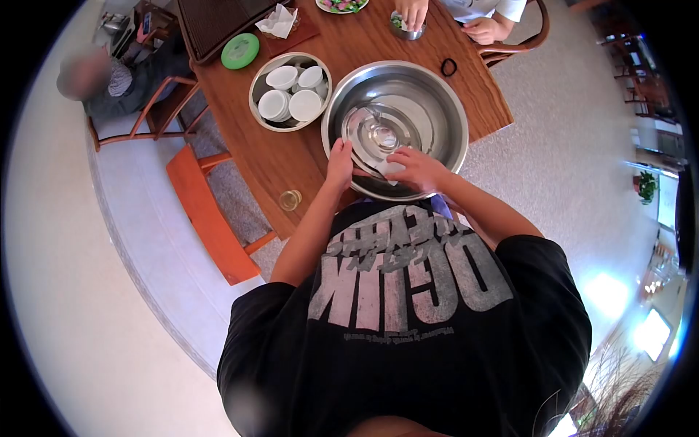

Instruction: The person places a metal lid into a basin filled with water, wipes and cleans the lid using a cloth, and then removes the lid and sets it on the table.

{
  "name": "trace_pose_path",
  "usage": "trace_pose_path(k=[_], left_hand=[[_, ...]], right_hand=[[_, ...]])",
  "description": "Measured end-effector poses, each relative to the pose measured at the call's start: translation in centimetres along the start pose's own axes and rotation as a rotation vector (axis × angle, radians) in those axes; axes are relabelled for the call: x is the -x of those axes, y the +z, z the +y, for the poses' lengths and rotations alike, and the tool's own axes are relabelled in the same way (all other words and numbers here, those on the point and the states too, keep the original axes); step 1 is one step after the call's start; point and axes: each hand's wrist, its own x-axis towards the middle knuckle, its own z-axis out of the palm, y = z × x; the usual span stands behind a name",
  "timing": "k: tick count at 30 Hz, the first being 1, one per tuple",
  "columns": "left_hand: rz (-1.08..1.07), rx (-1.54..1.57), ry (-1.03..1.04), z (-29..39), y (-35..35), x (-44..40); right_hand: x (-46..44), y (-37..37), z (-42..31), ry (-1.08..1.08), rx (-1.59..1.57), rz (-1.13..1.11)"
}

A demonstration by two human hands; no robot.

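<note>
A wide steel basin (453, 109) stands at the table's near edge, in front of my body. Inside it is a round, shiny metal lid (357, 135), tilted, with a raised centre. My left hand (340, 166) grips the lid's left edge, fingers closed round it. Over the lid's near right part, my right hand (413, 169) presses a white cloth or tissue (392, 168) with its fingers closed. Left of the basin, a smaller steel bowl (255, 109) holds several white cups (304, 105).
The wooden table (255, 164) carries a green lid (240, 51), a tissue basket (278, 22), a dark tray (211, 33), a glass (290, 200) and a black band (448, 67). Another person's hand (411, 11) reaches into a small bowl. An orange bench (207, 218) stands left; a person sits beyond.
</note>
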Motion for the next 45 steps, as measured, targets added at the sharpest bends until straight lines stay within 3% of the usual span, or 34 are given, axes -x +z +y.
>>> trace_pose_path(k=[7,10,16,25,34,37,40,45], left_hand=[[-0.005,-0.013,-0.006,-0.7,-0.8,-0.6],[0.003,-0.003,-0.013,-0.6,-0.8,-0.3],[0.023,-0.010,-0.022,-0.1,-0.3,-0.2],[0.021,-0.147,0.045,0.1,0.2,0.4],[0.020,-0.142,0.083,-0.2,0.3,0.1],[0.034,-0.253,0.212,-2.5,-1.4,-2.4],[0.052,-0.092,0.082,0.1,0.6,0.3],[0.048,-0.038,0.117,-0.8,0.1,-0.5]], right_hand=[[4.3,0.9,2.3,0.302,-0.050,0.013],[4.9,2.1,3.7,0.367,0.016,0.121],[3.8,3.5,6.4,0.834,-0.107,0.348],[-0.9,5.3,8.8,0.962,-0.003,0.381],[-6.8,5.4,7.6,0.661,0.044,0.427],[-8.2,4.1,5.7,0.566,0.021,0.369],[-8.5,4.4,4.9,0.428,0.086,0.348],[-7.0,4.0,2.5,0.337,-0.014,0.322]])
